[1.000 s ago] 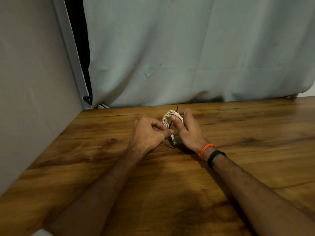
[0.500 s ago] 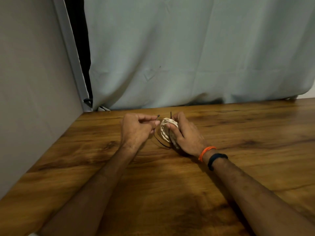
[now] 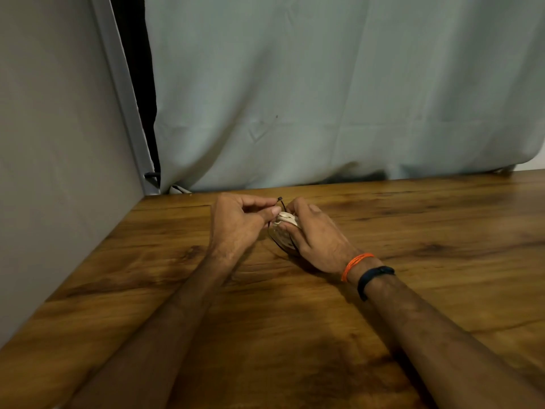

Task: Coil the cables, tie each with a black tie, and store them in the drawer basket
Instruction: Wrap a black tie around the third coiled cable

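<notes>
White coiled cable (image 3: 283, 228), low over the brown wooden worktop (image 3: 413, 231), sits gripped in the right hand (image 3: 317, 239) while the left hand (image 3: 236, 222), closer than a moment ago, pinches the thin black tie (image 3: 281, 202), so tying is under way.

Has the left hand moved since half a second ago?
Yes. The left hand has closed rightward on the white coiled cable, judged against the wooden table grain.

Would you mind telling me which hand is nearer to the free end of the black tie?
Left. The left hand pinches the black tie just below its tip; the right hand grips the coiled cable beside it.
</notes>
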